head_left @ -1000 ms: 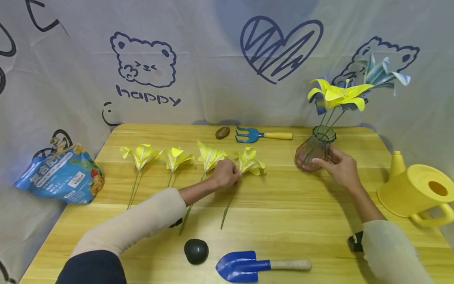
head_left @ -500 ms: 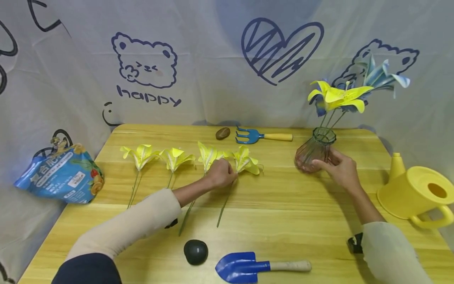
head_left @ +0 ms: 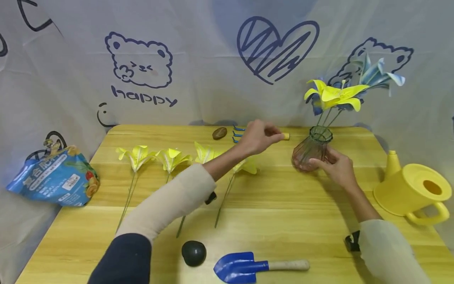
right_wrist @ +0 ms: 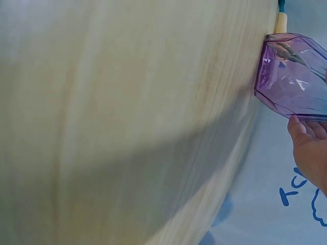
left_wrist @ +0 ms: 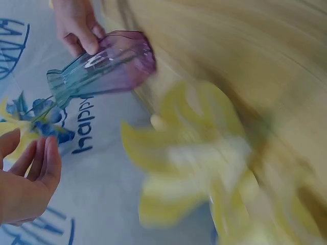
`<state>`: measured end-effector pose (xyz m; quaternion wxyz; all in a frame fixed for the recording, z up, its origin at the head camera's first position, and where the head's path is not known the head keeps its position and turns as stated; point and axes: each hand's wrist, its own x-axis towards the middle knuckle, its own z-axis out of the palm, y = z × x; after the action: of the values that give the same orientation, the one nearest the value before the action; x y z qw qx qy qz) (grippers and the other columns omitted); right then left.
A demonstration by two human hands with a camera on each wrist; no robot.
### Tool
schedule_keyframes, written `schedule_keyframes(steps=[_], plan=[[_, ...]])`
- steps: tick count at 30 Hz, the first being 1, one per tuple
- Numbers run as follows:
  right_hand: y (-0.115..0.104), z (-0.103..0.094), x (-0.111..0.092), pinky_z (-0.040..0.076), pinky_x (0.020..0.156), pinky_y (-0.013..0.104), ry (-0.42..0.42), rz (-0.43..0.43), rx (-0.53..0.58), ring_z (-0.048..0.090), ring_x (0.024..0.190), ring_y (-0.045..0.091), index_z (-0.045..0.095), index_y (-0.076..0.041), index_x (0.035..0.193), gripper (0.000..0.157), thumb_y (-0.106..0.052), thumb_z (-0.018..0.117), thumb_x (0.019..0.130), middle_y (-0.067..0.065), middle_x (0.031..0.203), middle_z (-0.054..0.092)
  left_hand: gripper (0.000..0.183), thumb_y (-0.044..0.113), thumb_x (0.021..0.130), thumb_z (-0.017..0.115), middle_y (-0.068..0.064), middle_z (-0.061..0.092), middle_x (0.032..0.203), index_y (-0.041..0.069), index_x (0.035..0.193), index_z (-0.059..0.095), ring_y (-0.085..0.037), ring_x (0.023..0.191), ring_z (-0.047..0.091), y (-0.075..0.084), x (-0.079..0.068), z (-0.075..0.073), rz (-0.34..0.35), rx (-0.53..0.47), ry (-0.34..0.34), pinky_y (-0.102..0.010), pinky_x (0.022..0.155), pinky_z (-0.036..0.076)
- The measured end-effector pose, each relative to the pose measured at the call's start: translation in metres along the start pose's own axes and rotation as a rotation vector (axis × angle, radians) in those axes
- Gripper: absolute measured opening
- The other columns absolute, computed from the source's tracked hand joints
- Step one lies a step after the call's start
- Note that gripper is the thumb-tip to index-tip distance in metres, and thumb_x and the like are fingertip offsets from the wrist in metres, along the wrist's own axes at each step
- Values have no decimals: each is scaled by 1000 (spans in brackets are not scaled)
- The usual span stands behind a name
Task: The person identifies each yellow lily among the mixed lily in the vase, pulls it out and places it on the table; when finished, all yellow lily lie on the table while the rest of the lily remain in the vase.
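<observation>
My right hand grips the lower side of a ribbed glass vase, greenish at the neck and pink below. Inside it stand a yellow lily, a pale blue lily and darker blue blooms. Nothing is between the fingers of my left hand, raised left of the vase with loosely bent fingers. It overlaps a small blue hand rake in the head view, hiding its middle. Several yellow lilies lie in a row on the table, the rightmost lily and its neighbour partly behind my left arm.
A brown stone lies beside the rake. Towards the front are a black stone and a blue trowel. A yellow watering can stands at the right edge, a blue pouch at the left. A drawn-on cloth hangs behind.
My left hand has left the rightmost lily on the table and moved up and right, over the rake. That lily was shifted slightly left before. My right hand keeps its hold on the vase.
</observation>
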<state>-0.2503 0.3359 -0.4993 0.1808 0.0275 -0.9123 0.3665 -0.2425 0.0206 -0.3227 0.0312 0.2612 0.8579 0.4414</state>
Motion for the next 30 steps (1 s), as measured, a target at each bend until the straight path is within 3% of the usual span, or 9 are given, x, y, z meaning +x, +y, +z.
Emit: schedule_keyframes(steps=[6, 11, 15, 18, 21, 27, 30], plan=[[0, -2, -3, 47, 65, 13, -13, -4, 17, 59, 92, 12, 50, -39, 120, 56, -48, 69, 68, -2, 111, 60, 23, 25, 80, 65, 5, 65, 91, 12, 98, 69, -4, 77, 57, 22, 47, 49, -143, -217, 136, -15, 61, 45], [0, -3, -3, 48, 65, 16, -15, 7, 30, 59, 93, 14, 56, -32, 115, 49, -47, 69, 69, -1, 110, 60, 19, 21, 76, 69, 6, 66, 83, 11, 92, 71, -1, 71, 57, 33, 68, 87, -198, -274, 334, -11, 58, 44], [-5, -3, -2, 48, 66, 15, -30, 0, 48, 59, 94, 13, 58, -26, 114, 48, -44, 70, 70, 2, 110, 60, 13, 23, 76, 70, 9, 65, 74, 14, 85, 73, 2, 63, 53, 34, 77, 108, -232, -254, 480, -10, 53, 41], [-19, -7, -3, 49, 68, 18, -70, -13, 124, 58, 97, 15, 58, -19, 115, 50, -38, 71, 71, 8, 112, 59, 10, 25, 76, 69, 11, 62, 71, 17, 80, 73, 2, 61, 51, 32, 78, 113, -215, -166, 545, -9, 55, 38], [-24, -7, -4, 49, 66, 17, -76, -18, 129, 59, 93, 14, 60, -15, 110, 46, -37, 72, 71, 9, 108, 61, 9, 26, 77, 68, 12, 60, 71, 19, 79, 73, 3, 61, 49, 30, 78, 114, -178, -101, 570, -8, 56, 37], [-13, -3, -3, 46, 64, 11, -27, -27, 46, 59, 90, 6, 58, -25, 115, 51, -44, 70, 69, 3, 109, 61, 14, 29, 79, 65, 12, 64, 78, 18, 84, 72, 4, 67, 55, 35, 74, 107, -73, -65, 586, -8, 60, 40], [-6, -2, -2, 46, 61, 11, -6, -35, 51, 59, 82, 5, 61, -25, 106, 43, -43, 71, 69, 1, 98, 64, 18, 32, 81, 63, 12, 65, 80, 18, 87, 72, 4, 72, 56, 43, 71, 96, -16, -77, 579, -8, 66, 41]])
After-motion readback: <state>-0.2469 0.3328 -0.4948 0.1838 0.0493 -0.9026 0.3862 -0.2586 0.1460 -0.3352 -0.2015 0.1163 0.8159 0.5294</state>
